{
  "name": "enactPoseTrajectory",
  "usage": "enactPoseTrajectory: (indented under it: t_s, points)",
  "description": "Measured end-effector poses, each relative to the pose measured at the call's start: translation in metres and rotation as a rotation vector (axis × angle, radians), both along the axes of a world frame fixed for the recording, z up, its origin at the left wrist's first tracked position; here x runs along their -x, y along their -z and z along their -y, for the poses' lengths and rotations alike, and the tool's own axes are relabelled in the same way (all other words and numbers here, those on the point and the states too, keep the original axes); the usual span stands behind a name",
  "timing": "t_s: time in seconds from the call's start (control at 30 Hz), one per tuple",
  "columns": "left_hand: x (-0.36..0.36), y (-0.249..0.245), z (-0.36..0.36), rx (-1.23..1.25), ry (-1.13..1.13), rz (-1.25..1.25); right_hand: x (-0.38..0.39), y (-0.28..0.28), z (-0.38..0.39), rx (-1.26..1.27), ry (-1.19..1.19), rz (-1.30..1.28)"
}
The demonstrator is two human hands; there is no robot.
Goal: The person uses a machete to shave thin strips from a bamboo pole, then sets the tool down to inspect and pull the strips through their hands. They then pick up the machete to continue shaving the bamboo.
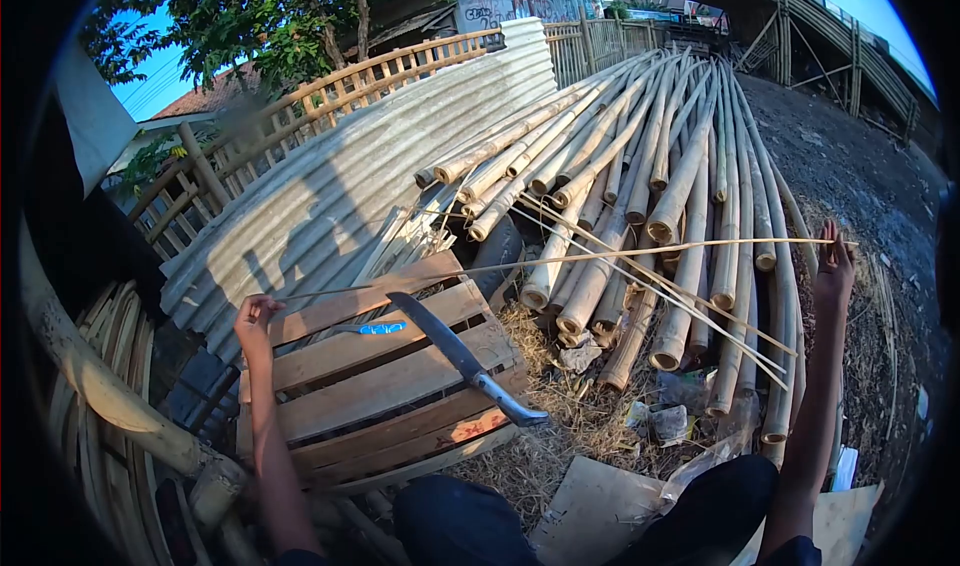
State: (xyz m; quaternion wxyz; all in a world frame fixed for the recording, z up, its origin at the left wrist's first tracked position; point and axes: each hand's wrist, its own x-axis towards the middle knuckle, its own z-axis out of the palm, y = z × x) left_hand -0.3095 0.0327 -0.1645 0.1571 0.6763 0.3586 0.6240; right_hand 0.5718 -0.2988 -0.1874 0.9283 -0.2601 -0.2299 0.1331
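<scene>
A long thin bamboo strip (480, 269) stretches almost level across the view between my two raised hands. My left hand (258, 318) pinches its left end above the slatted wooden crate (390, 396). Far to the right, my right hand (834, 254) grips the other end, arm extended. A machete (455, 351) rests on the crate's slats, its handle over the right edge. Beside the blade lies a small knife with a blue handle (383, 328). Several split strips (690, 306) lean across the bamboo poles beneath the held strip.
A big stack of bamboo poles (690, 181) runs away ahead. Corrugated sheeting (360, 176) and a bamboo fence (390, 66) border the left. Thick bamboo (130, 416) and split pieces stand at lower left. Dry shavings and a flat board (595, 511) lie near my knees.
</scene>
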Motion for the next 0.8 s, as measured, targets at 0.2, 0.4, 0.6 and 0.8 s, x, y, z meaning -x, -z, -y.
enactPoseTrajectory:
  t_s: [0.2,0.4,0.6,0.8]
  points:
    - [-0.075,0.039,-0.011,0.115,0.077,0.174,0.06,-0.067,-0.025,-0.176,-0.199,-0.082]
    - [-0.21,0.037,0.021,0.202,0.016,0.041,0.165,-0.116,-0.069,-0.039,-0.194,0.104]
    - [-0.28,0.03,0.024,0.043,0.039,-0.252,0.172,-0.208,-0.068,-0.043,0.038,0.348]
    - [-0.312,0.024,0.016,0.009,0.223,-0.21,0.195,-0.265,-0.047,0.083,0.122,0.583]
